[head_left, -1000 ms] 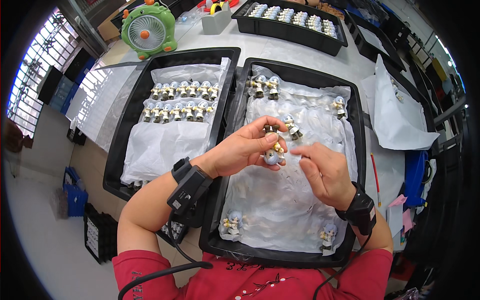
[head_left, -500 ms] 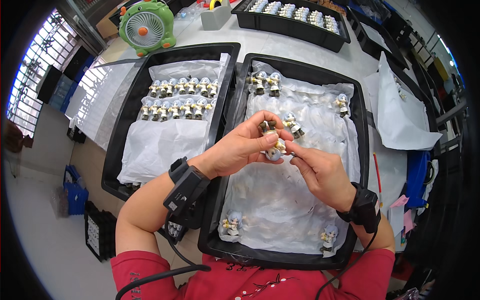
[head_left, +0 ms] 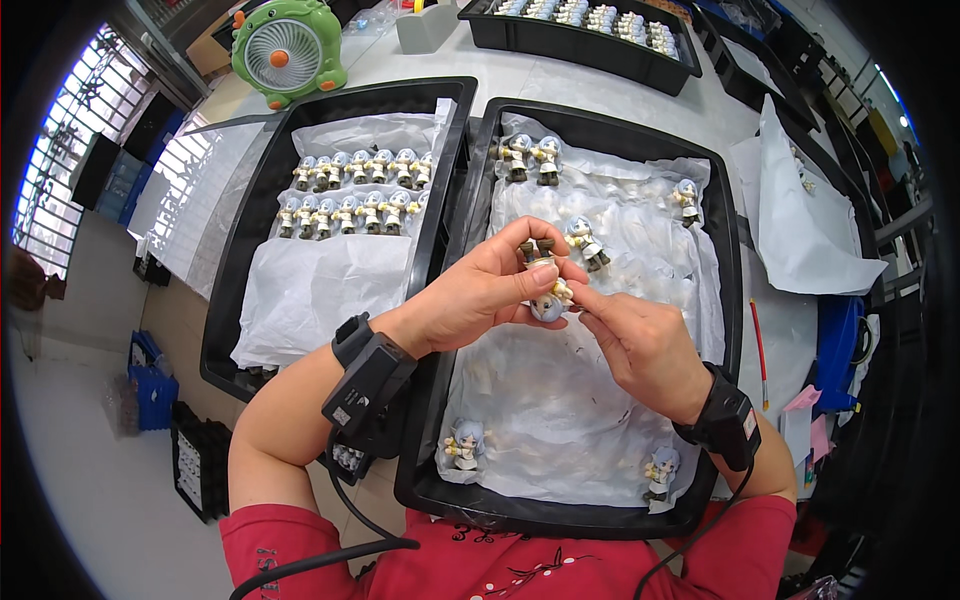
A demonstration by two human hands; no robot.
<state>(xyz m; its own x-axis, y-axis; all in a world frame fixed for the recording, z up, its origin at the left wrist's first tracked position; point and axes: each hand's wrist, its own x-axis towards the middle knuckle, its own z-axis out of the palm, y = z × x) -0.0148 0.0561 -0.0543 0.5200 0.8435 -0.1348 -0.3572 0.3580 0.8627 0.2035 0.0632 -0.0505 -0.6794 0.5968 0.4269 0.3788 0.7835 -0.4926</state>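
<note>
A small chibi figurine (head_left: 547, 302) with pale blue-grey hair, a white outfit and dark legs is gripped in my left hand (head_left: 480, 290). It is turned head down, legs pointing up between my thumb and fingers. My right hand (head_left: 645, 345) is closed in a pinch, its fingertips against the figurine's side; what they hold, if anything, is hidden. Both hands are above a black tray (head_left: 735, 290) lined with white paper. Just beyond my fingers another figurine (head_left: 588, 243) lies on the paper. More figurines are in the tray's corners, such as one (head_left: 465, 443) at near left.
To the left, a second black tray (head_left: 215, 330) holds two rows of figurines (head_left: 370, 212). Behind are a green fan (head_left: 287, 50), a tape dispenser (head_left: 428, 27) and another filled tray (head_left: 590, 62). A red brush (head_left: 759, 350) lies to the right. Cables (head_left: 330, 548) run from my wrist devices.
The view has shifted slightly. My right fingertips have moved a little against the figurine; my left hand keeps the same hold on it.
</note>
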